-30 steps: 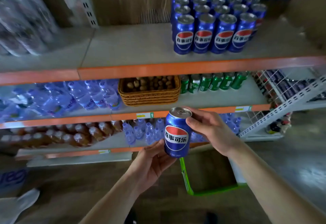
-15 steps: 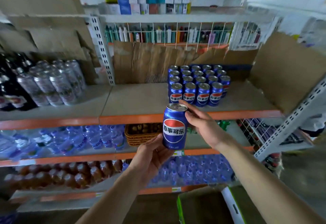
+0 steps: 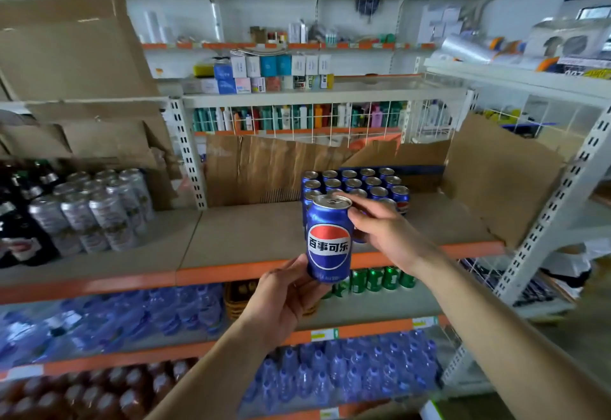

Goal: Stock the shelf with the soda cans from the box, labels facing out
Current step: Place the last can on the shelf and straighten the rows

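Observation:
A blue soda can [image 3: 328, 241] with a red, white and blue label facing me is upright in the air before the shelf [image 3: 251, 237]. My left hand [image 3: 287, 297] cups its bottom from below and the left. My right hand [image 3: 386, 231] grips its upper right side, fingers over the rim. Behind it, several blue cans [image 3: 360, 184] stand in rows on the shelf board, labels outward. The box is out of view.
Silver cans [image 3: 99, 208] and dark bottles [image 3: 20, 221] stand at the shelf's left. Torn cardboard [image 3: 496, 174] leans at the back and right. Green cans [image 3: 380, 279], a basket and water bottles fill lower shelves. A white upright [image 3: 555, 208] rises on the right.
Both hands have raised the can from low in front of the lower shelves to the level of the shelf with the blue cans. The view tilted upward.

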